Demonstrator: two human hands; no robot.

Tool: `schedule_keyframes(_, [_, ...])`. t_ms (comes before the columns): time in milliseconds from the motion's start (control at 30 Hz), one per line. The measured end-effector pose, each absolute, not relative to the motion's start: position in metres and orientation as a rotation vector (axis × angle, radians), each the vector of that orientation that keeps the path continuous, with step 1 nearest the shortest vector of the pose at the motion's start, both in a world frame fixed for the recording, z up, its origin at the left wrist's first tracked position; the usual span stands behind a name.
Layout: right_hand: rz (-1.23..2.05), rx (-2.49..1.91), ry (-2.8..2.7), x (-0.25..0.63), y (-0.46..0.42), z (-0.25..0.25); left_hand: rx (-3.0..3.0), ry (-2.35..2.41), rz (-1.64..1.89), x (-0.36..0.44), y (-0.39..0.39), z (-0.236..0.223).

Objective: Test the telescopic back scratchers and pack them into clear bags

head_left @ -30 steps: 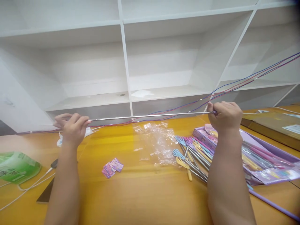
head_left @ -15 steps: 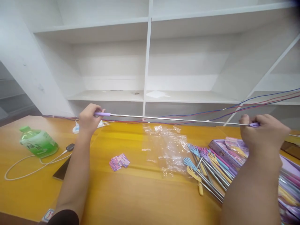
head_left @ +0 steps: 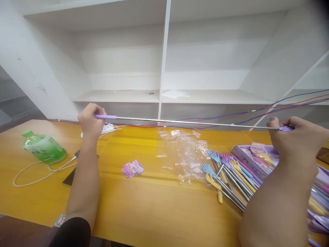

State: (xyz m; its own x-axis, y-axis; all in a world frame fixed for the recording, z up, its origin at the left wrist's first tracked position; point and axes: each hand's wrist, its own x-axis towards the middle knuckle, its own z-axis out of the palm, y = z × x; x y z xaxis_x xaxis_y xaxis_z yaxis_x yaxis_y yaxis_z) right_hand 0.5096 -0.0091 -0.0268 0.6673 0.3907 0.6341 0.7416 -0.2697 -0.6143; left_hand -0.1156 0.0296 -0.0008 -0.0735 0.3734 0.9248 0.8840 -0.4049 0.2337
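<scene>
Stretched out between my two hands is a telescopic back scratcher [head_left: 180, 121], a thin metal rod with purple ends, held level above the table. My left hand [head_left: 92, 120] is closed round its purple handle. At the other end my right hand [head_left: 295, 137] grips the purple head, which is mostly hidden by the fingers. Below my right arm lies a pile of back scratchers [head_left: 231, 175] with blue, yellow, pink and purple claw heads. Clear plastic bags [head_left: 186, 154] lie left of the pile.
Small pink cards [head_left: 132, 168] sit on the yellow table [head_left: 159, 212]. A purple box [head_left: 246, 159] holds packaged scratchers at right. On the left are a green bottle [head_left: 45, 147], a white cable [head_left: 24, 185] and a dark flat object [head_left: 69, 178]. White shelves [head_left: 120, 96] stand behind.
The rod looks slightly longer, with my hands a little farther apart. My view has tilted down, shifting the shelves and table upward. Both hands keep their hold.
</scene>
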Motion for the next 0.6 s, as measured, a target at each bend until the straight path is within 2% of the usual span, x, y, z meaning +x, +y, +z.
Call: schedule_keyframes(600, [-0.575, -1.890, -0.843, 0.510, -0.012, -0.029, -1.923, -1.349, -1.593, -0.089, 0.015, 0.007])
